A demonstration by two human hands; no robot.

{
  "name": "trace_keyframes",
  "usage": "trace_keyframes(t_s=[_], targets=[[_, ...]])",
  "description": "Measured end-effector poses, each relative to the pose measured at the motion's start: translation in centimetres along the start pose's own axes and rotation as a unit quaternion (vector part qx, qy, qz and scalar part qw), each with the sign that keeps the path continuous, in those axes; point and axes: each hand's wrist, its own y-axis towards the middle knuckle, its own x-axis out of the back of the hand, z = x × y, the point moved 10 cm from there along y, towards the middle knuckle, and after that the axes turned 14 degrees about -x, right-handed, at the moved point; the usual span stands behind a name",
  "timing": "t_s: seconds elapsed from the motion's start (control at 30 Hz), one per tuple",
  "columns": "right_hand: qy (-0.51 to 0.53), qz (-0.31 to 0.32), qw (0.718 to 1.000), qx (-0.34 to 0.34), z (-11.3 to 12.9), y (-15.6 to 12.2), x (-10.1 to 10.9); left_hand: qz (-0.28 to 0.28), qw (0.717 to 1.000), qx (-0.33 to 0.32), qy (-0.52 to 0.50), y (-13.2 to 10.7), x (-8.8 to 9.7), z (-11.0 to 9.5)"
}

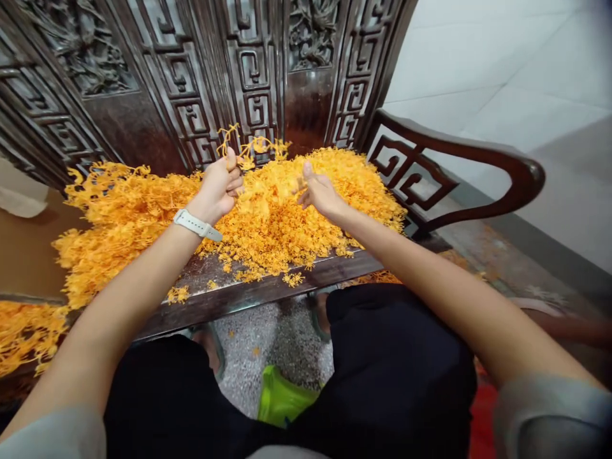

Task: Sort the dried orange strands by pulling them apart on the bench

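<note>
A big heap of thin orange strands (268, 210) covers the seat of a dark carved wooden bench (248, 296). My left hand (220, 185), with a white watch on its wrist, is closed in a fist on a tuft of orange strands (239, 143) lifted above the heap. My right hand (318, 191) hovers just right of it over the heap, fingers curled with the thumb up; what they pinch, if anything, is too small to make out.
The bench's carved back (201, 70) rises behind the heap and its curved armrest (459, 172) stands at the right. More orange strands (23, 328) lie at the left. A green object (282, 398) sits on the speckled floor between my knees.
</note>
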Motion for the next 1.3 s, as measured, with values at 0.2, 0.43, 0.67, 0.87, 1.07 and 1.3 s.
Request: trace_keyframes(t_s=[0.2,0.43,0.67,0.87,1.07,1.3], targets=[[0.214,0.163,0.959,-0.089,0.1,-1.4,-6.0,0.027,0.999,0.012,0.044,-3.3,-3.5,3.7],[0.047,-0.015,0.994,0.097,2.3,-1.2,-4.0,-0.019,0.996,0.038,0.08,-3.1,-1.6,5.5],[-0.149,0.067,0.937,0.31,6.5,-8.0,-6.7,-0.113,0.991,0.013,0.068,2.0,4.7,2.6],[-0.177,-0.033,0.955,0.237,3.3,-5.2,-2.4,-0.061,0.996,0.012,0.061,4.4,10.1,-2.2],[-0.199,-0.085,0.976,0.025,-3.9,0.3,1.1,0.002,0.997,0.031,0.077,0.9,4.8,0.0],[0.189,0.097,0.977,-0.017,1.0,-1.8,-3.1,0.06,0.993,0.02,0.103,-3.5,-1.7,1.9]])
